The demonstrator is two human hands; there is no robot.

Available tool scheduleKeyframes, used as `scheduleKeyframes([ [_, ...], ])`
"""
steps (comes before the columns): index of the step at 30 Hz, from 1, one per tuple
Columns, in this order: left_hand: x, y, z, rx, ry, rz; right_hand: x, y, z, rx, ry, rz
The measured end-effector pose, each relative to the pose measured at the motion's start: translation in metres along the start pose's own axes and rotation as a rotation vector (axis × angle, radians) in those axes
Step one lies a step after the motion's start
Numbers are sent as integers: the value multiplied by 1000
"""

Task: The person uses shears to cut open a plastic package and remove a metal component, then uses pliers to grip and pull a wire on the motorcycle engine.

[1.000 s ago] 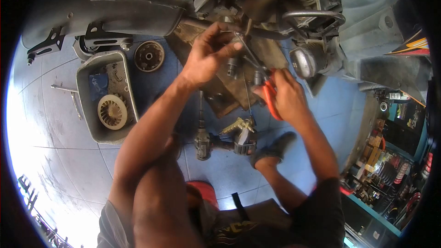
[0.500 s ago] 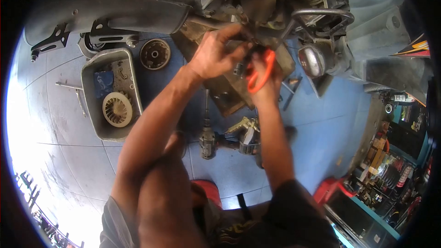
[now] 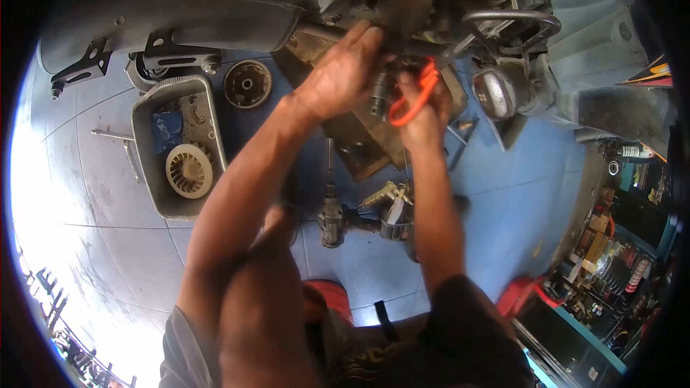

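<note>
My left hand (image 3: 341, 75) is up against the underside of the motorbike's engine area (image 3: 402, 0), its fingers curled over and what they grip hidden. Closed round an orange-handled tool (image 3: 418, 100) is my right hand (image 3: 424, 126); the tool's working end is not clear. Between the two hands shows a small dark grey cylindrical metal part (image 3: 379, 95), partly hidden by fingers. Below them lies a worn brown board (image 3: 359, 154) on the floor.
A grey tray (image 3: 146, 172) holds a pale fan wheel (image 3: 189, 171) and small parts. Beside it sits a round drum part (image 3: 247, 85). A power drill (image 3: 331, 223) and a brass-coloured spray gun (image 3: 388, 194) lie near my knees. The exhaust muffler (image 3: 180, 18) overhangs the left.
My left hand has moved slightly up and right, its fingers more curled. The orange-handled tool has shifted up and right with my right hand. More of the grey cylindrical part shows.
</note>
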State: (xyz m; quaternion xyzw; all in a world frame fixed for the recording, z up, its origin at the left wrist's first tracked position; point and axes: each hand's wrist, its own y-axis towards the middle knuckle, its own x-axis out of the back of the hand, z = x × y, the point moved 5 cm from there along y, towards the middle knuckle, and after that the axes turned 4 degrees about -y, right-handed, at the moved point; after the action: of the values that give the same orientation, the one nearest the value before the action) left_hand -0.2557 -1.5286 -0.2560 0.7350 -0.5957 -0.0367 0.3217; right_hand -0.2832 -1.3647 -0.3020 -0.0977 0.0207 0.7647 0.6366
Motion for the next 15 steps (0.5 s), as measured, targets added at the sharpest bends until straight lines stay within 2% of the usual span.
scheduleKeyframes([
  [2,-3,-7,2,-28,11,-50,-2,1,1,13,-42,36],
  [5,-3,-22,4,33,114,-166,-2,0,6,2,26,5],
  [7,-8,-41,21,524,-184,-160,-3,-1,10,-16,-4,46],
  [8,-3,-41,16,665,-259,-117,-4,-2,11,-32,-30,87],
  [9,-6,-42,21,664,-260,-114,-3,-1,11,-30,-30,85],
  [11,-11,-35,21,479,-680,-183,-1,-1,15,26,-153,82],
  [15,-12,-25,10,568,-893,-153,2,2,23,100,-363,114],
])
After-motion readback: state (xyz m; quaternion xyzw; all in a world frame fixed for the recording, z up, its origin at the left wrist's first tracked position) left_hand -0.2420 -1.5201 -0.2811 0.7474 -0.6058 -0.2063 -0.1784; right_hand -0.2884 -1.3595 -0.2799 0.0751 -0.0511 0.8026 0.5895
